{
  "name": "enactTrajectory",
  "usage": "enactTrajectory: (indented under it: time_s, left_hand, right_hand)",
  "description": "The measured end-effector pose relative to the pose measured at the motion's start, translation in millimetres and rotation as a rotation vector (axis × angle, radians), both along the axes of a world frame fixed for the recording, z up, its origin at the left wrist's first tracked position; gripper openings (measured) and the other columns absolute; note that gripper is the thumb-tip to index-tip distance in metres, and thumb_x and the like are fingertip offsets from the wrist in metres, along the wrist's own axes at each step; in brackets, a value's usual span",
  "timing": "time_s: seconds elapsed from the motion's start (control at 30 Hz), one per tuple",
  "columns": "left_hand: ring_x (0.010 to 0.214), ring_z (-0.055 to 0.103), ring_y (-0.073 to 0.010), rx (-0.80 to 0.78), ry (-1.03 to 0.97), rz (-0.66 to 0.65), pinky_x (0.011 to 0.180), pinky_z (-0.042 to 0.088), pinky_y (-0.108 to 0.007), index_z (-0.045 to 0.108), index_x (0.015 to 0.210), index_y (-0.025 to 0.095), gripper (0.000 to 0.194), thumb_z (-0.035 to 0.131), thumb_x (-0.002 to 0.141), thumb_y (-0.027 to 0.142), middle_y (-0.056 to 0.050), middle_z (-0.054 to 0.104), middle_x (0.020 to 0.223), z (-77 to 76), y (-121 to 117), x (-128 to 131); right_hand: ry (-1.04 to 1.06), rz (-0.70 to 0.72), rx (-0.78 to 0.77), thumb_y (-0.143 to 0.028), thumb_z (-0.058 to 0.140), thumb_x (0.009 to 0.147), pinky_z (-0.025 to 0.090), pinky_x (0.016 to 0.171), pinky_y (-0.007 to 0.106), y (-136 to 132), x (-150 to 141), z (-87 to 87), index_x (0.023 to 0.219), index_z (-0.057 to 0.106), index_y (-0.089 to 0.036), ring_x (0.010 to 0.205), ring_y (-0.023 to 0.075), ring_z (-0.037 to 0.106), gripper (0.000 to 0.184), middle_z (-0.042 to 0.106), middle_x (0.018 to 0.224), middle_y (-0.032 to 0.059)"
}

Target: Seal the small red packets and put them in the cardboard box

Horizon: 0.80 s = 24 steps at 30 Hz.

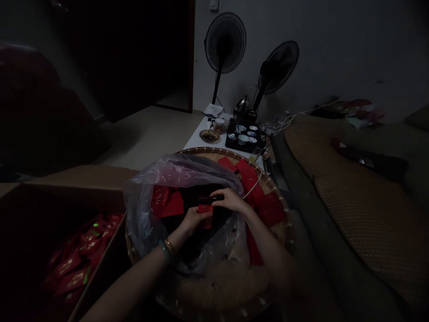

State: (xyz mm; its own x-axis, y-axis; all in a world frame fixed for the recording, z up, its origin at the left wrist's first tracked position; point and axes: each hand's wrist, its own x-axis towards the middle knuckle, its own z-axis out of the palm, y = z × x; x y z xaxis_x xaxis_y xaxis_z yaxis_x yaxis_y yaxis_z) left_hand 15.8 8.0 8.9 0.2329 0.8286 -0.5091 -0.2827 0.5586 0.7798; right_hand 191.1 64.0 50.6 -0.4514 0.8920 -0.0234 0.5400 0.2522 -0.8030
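Observation:
My left hand [191,220] is closed on a small red packet [205,216], holding it over the dark inside of a clear plastic bag [140,210]. Just above the packet's top edge, my right hand [228,199] grips a dark, stick-like tool [208,199]; its exact kind is too dim to tell. The tool's front end lies at the packet's top, and I cannot tell whether they touch. More red packets [172,203] sit in the bag to the left. The bag rests opened on a round woven bamboo tray [214,293], with flat red packets [248,174] along its right side.
A cardboard box [83,174] of red packets [80,259] stands at the left. Beyond the tray, a white table [196,142] bears a black tea tray [231,144] with cups. Two fans [225,42] stand behind. A woven mat [351,192] covers the seat at right.

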Motion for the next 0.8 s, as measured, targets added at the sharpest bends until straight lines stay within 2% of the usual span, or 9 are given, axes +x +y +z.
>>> enactTrajectory:
  time_s: [0.13,0.33,0.6,0.8]
  left_hand:
    - [0.055,0.063,-0.0163,-0.008,0.019,-0.023,0.058,0.049,-0.028,0.068,0.076,0.009,0.047,0.086,0.038,0.031,-0.006,0.069,0.064,-1.6,0,-1]
    - [0.053,0.061,-0.0139,0.011,0.023,-0.038,0.058,0.048,-0.026,0.068,0.073,0.010,0.043,0.086,0.040,0.030,-0.004,0.068,0.063,-3.1,-1,-1]
    - [0.051,0.060,-0.0128,0.001,0.030,-0.042,0.056,0.047,-0.025,0.067,0.072,0.010,0.043,0.086,0.039,0.031,-0.003,0.067,0.061,-5.1,0,-2]
    - [0.054,0.062,-0.0155,-0.030,0.034,-0.035,0.057,0.048,-0.027,0.068,0.074,0.010,0.046,0.086,0.037,0.030,-0.005,0.068,0.064,-5.2,1,-4]
  right_hand:
    - [-0.010,-0.012,-0.013,-0.023,0.074,0.062,0.045,0.086,0.035,0,0,-0.5,0.101,0.067,-0.018,0.096,0.0232,0.062,0.039,0.069,0.103,0.0064]
    - [-0.024,-0.027,0.023,-0.022,0.071,0.065,0.046,0.083,0.033,-2,-4,-1.0,0.092,0.070,-0.019,0.089,0.0212,0.064,0.028,0.071,0.095,0.0041]
    - [-0.032,-0.019,0.036,-0.021,0.071,0.065,0.046,0.082,0.033,-3,-5,0.1,0.092,0.070,-0.020,0.088,0.0210,0.064,0.027,0.071,0.093,0.0033]
    - [0.041,-0.104,0.072,-0.024,0.073,0.065,0.044,0.091,0.036,7,0,-10.9,0.107,0.064,-0.019,0.103,0.0224,0.060,0.043,0.066,0.109,0.0064]
